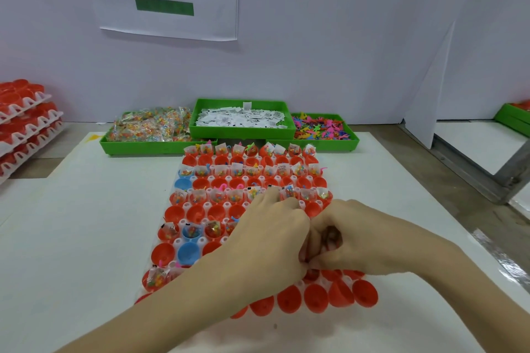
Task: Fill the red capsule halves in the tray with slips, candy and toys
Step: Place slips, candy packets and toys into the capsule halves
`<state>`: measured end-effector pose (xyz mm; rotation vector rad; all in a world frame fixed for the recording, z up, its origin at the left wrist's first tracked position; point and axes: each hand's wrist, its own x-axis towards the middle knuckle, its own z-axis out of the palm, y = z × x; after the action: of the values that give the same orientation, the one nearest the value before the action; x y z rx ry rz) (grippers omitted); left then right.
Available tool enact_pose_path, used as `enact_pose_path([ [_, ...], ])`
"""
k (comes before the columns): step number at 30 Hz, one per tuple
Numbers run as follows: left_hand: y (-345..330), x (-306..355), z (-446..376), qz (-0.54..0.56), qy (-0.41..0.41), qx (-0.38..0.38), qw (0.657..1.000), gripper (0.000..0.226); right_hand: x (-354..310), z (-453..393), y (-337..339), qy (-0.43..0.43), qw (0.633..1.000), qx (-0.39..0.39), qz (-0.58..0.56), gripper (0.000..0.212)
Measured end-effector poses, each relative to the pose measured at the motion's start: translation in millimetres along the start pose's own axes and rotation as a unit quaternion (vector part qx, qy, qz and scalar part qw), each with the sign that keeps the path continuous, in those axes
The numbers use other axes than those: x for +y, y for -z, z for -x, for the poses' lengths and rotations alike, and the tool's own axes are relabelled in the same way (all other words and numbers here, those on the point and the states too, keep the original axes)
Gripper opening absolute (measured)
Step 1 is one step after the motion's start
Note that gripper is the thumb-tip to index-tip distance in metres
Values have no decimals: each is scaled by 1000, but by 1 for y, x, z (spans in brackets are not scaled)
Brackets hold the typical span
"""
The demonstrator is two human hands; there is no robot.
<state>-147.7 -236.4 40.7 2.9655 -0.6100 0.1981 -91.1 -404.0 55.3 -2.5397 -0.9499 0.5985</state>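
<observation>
A white tray [183,206] of red capsule halves [315,298] lies in front of me, with a few blue halves [187,252] among them. Many halves in the far rows hold candy bags, white slips and small toys. Both hands meet over the tray's near right part. My left hand [266,235] has curled fingers whose tips are hidden against the right hand. My right hand [358,238] is curled too, its fingers pinching something small that I cannot make out. The nearest row of red halves looks bare.
Three green bins stand behind the tray: candy bags [149,126] at left, white slips [241,117] in the middle, coloured toys [321,127] at right. Stacked trays of red halves [23,120] sit at far left. A metal frame [487,175] runs along the right.
</observation>
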Motion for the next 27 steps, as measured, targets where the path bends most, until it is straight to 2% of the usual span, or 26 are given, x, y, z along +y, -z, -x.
enact_pose_path([
  [7,-2,-5,-1,48,-19,-16,999,17,9,-2,0,6,999,-20,-29,5],
  [11,7,-17,-3,146,-36,-34,988,17,11,-7,15,26,999,-38,-20,6],
  [15,23,-40,-4,277,4,-94,956,17,23,-16,47,71,991,-53,-100,26],
  [17,32,-63,-8,310,46,-78,947,22,32,-27,52,102,977,-9,-186,30],
  [18,35,-78,-12,314,80,-45,945,23,34,-36,50,109,962,32,-249,31],
  [20,35,-116,-22,304,155,53,939,22,38,-53,40,107,906,118,-391,33],
  [23,28,-187,-36,162,272,173,932,22,40,-70,24,104,819,202,-526,34],
  [25,20,-234,-39,62,331,178,925,30,43,-74,20,104,778,225,-577,36],
  [27,12,-270,-37,-8,355,119,927,39,45,-76,17,98,754,236,-606,39],
])
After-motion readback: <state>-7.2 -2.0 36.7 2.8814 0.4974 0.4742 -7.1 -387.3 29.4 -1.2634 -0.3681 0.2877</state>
